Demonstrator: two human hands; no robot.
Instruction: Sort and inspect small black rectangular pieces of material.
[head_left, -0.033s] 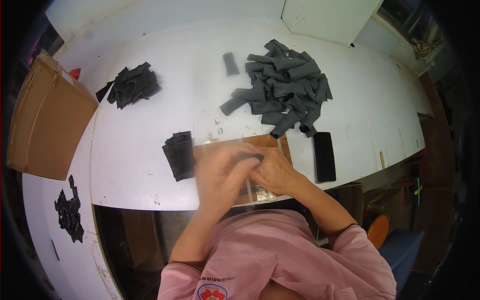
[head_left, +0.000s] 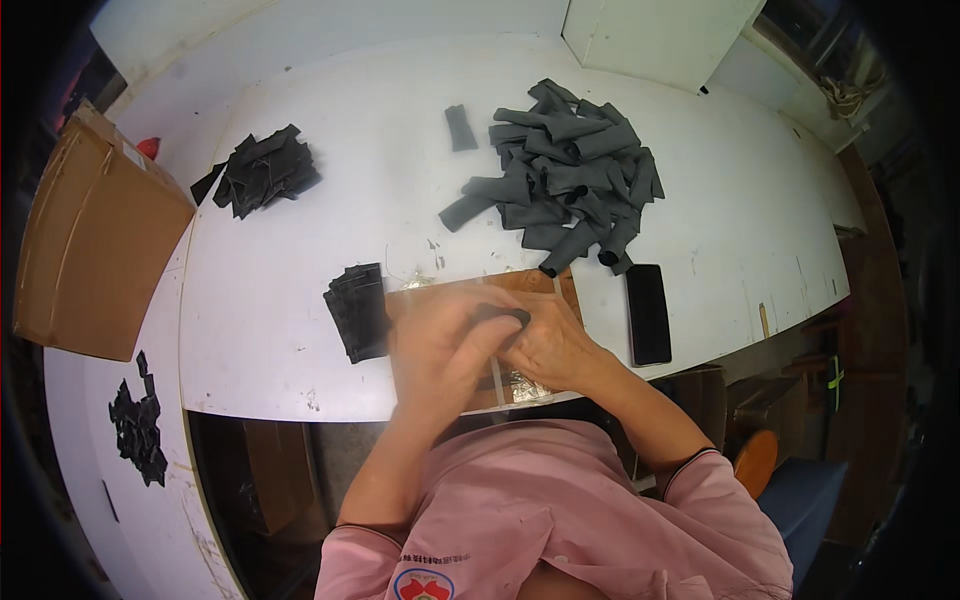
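My left hand (head_left: 440,335) and my right hand (head_left: 550,340) meet over a brown board (head_left: 575,300) at the table's near edge. Both are closed on a small dark fabric piece (head_left: 518,314), its rim curving out between the thumb and fingers. Most of that piece is hidden by my hands. Just left of the board lies a fanned stack of flat black fabric pieces (head_left: 358,312). Beyond my hands, to the right, is a large heap of dark grey fabric tubes (head_left: 580,175). One flat grey piece (head_left: 461,128) lies apart from the heap.
A black phone-like slab (head_left: 649,314) lies right of the board. Another pile of black pieces (head_left: 265,172) is at the far left. A cardboard box (head_left: 105,235) stands on the left-hand surface, with a small black pile (head_left: 138,425) nearer me. Clear tape crosses the board.
Slightly more of the dark fabric piece shows between my thumb and fingers. My hands have barely moved, and everything else lies as before.
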